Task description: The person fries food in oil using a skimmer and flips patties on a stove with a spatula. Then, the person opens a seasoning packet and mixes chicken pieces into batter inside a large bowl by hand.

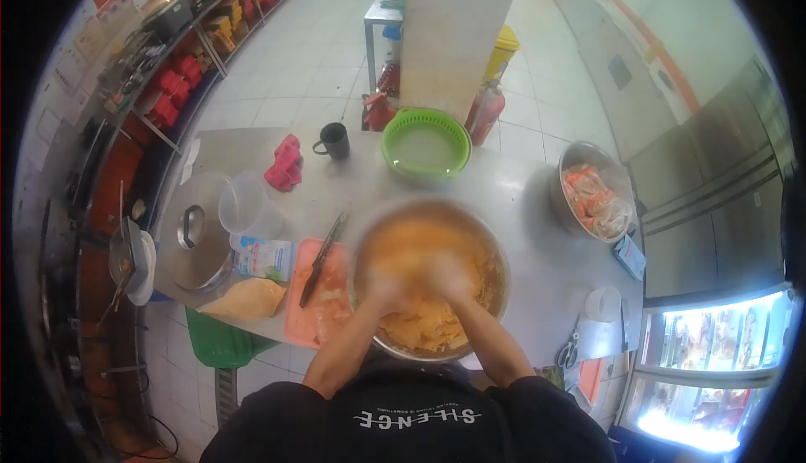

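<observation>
A large metal bowl (501,302) stands at the table's near edge, in front of my body. It holds a thick orange-coated food mix (430,329) in pieces; the exact kind is hard to make out. My left hand (389,292) and my right hand (450,280) are both inside the bowl, close together in the mix. Motion blur smears the fingers of both, so their grip does not show. Left of the bowl lies a pink cutting board (295,316), with a dark-handled knife (312,282) across it.
A green basket (426,115) and black mug (335,141) stand behind the bowl. A pink cloth (284,163), clear jug (248,207) and lidded pot (201,240) are left. Rightward are a bowl of bagged food (594,194) and scissors (570,351).
</observation>
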Demonstrator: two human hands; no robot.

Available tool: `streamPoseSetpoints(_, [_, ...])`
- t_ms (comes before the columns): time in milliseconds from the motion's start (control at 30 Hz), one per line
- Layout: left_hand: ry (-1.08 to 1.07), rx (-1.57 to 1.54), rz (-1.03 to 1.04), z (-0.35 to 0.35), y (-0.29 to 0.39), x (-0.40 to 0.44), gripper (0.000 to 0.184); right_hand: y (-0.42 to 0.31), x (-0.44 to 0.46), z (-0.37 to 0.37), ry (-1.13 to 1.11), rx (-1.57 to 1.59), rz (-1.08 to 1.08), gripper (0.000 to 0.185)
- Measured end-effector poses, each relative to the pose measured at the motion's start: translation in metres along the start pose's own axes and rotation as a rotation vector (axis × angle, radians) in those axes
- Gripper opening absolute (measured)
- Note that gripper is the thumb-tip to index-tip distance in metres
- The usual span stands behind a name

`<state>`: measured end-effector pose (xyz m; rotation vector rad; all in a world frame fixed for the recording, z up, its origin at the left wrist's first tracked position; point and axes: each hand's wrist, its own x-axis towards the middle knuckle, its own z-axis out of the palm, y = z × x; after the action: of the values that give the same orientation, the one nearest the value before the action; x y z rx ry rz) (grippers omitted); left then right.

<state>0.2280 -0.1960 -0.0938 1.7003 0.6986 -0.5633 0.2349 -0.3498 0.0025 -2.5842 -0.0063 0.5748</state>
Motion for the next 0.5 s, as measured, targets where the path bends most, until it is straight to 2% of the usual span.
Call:
streamPoseSetpoints(33, [0.103, 0.128, 0.096, -0.001, 0.003, -0.014, 0.037, -0.004, -0.003, -0.015, -0.102, -0.061, 0.047, 0.039])
streamPoseSetpoints(67, [0.210, 0.261, 0.199, -0.006, 0.012, -0.026, 0.035, -0.008, -0.006, -0.032, -0.096, 0.135, 0.191, 0.041])
streamPoseSetpoints(100, [0.215, 0.270, 0.210, -0.012, 0.025, -0.036, 0.035, -0.007, -0.003, -0.040, -0.086, 0.145, 0.185, 0.041])
streamPoseSetpoints(167, [0.238, 0.425, 0.383, -0.021, 0.049, -0.060, 0.036, -0.006, 0.001, -0.048, -0.058, 0.069, 0.041, 0.045])
streamPoseSetpoints(200, [0.238, 0.423, 0.380, -0.027, 0.058, -0.070, 0.036, -0.006, 0.002, -0.046, -0.061, 0.067, 0.041, 0.045])
streamPoseSetpoints(267, [0.133, 0.416, 0.557, -0.040, 0.067, -0.084, 0.038, -0.003, 0.002, -0.034, -0.075, 0.548, 0.038, 0.042])
streamPoseSetpoints(367, [0.058, 0.482, 0.591, -0.041, 0.065, -0.060, 0.044, 0.002, 0.011, -0.023, -0.055, 1.273, 0.012, 0.049])
streamPoseSetpoints(400, [0.058, 0.482, 0.598, -0.040, 0.063, -0.059, 0.044, 0.009, 0.012, -0.019, -0.049, 1.273, 0.007, 0.049])
streamPoseSetpoints(467, [0.062, 0.666, 0.617, -0.041, 0.061, -0.059, 0.043, 0.017, 0.006, -0.017, 0.083, 0.291, -0.572, 0.058])
streamPoseSetpoints(500, [0.066, 0.667, 0.621, -0.038, 0.050, -0.047, 0.043, 0.017, 0.005, -0.011, 0.087, 0.291, -0.576, 0.058])
